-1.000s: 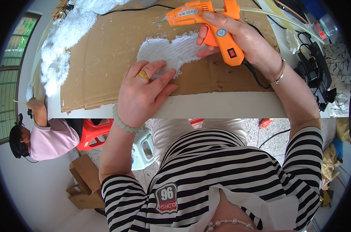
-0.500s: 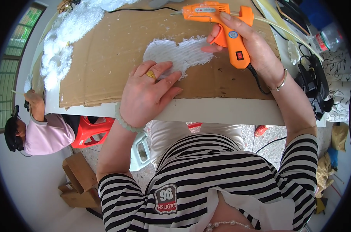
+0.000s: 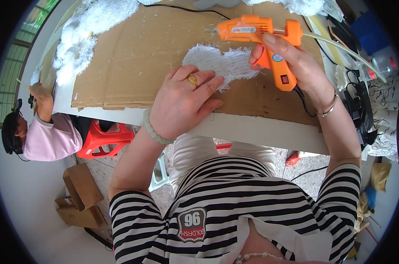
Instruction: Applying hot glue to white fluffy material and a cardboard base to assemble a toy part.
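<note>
My right hand [image 3: 298, 61] grips an orange hot glue gun [image 3: 281, 66] by its handle, with fingers at the trigger. The nozzle points left, over the far side of a white frayed fabric piece [image 3: 226, 61]. A long pale glue stick [image 3: 336, 42] runs out of the gun's back and bends to the right. My left hand [image 3: 184, 97] lies on the near left part of the fabric, its fingers stretched out and slightly bent, hiding that part. The fabric lies on a brown cardboard sheet [image 3: 133, 57].
White fluffy material [image 3: 76, 57] lies along the left and far edges of the cardboard. A black cord [image 3: 186, 7] crosses the far side. At right are a plastic bottle [image 3: 382, 66] and black devices [image 3: 362, 110]. Another person [image 3: 54, 134] works at far left, near a red stool [image 3: 105, 138].
The glue gun has come down nearer the fabric's far edge. My view has shifted, so the table appears turned slightly. My left hand stays on the fabric.
</note>
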The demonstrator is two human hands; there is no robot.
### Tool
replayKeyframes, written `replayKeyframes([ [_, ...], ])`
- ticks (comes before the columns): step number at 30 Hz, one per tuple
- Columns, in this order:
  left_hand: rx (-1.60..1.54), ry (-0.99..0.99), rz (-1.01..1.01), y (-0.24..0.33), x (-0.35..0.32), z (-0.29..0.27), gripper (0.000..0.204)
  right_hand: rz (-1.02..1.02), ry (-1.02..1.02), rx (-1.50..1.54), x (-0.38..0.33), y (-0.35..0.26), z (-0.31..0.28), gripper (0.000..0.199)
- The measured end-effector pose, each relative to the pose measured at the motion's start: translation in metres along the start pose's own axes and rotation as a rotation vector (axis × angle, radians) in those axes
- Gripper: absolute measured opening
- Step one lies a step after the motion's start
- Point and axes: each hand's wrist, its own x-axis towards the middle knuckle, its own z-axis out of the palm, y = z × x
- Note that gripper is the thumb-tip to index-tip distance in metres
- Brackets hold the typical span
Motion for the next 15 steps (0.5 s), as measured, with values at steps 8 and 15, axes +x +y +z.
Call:
replayKeyframes([
  [8, -0.032, 0.011, 0.007, 0.001, 0.0, 0.001, 0.041, -0.032, -0.073, -0.287, 0.005, -0.006, 0.011, 0.038],
  [15, -0.033, 0.034, -0.002, 0.003, -0.001, 0.003, 0.037, 0.042, -0.054, -0.407, 0.012, -0.004, 0.019, 0.038],
])
